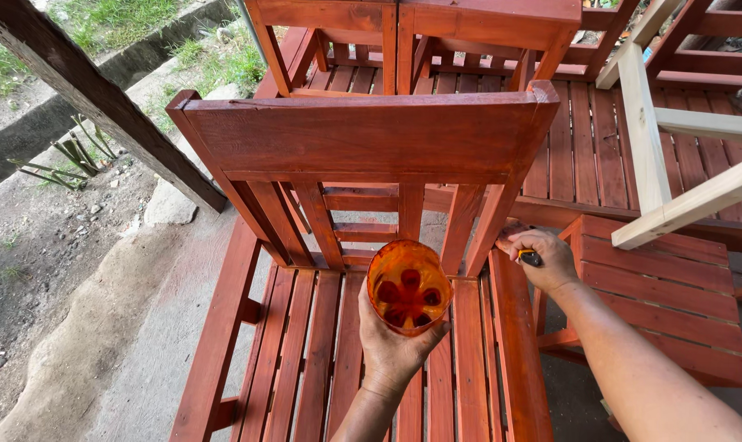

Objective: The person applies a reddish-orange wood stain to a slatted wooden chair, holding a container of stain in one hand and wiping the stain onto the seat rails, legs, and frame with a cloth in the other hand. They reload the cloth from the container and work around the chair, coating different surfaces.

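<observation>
Cupping an orange cup (408, 286) in left hand (391, 348), right hand (541, 258) gripping brush handle (530, 259) at chair's (371, 139) side edge

no packages, no labels, no signs, no screens anywhere in view

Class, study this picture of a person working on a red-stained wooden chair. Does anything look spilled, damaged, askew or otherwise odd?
Nothing is spilled or broken. The left hand holds a cut-off plastic bottle of orange-red stain upright. The one oddity: an unstained pale wood frame stands at the right among the red chairs.
</observation>
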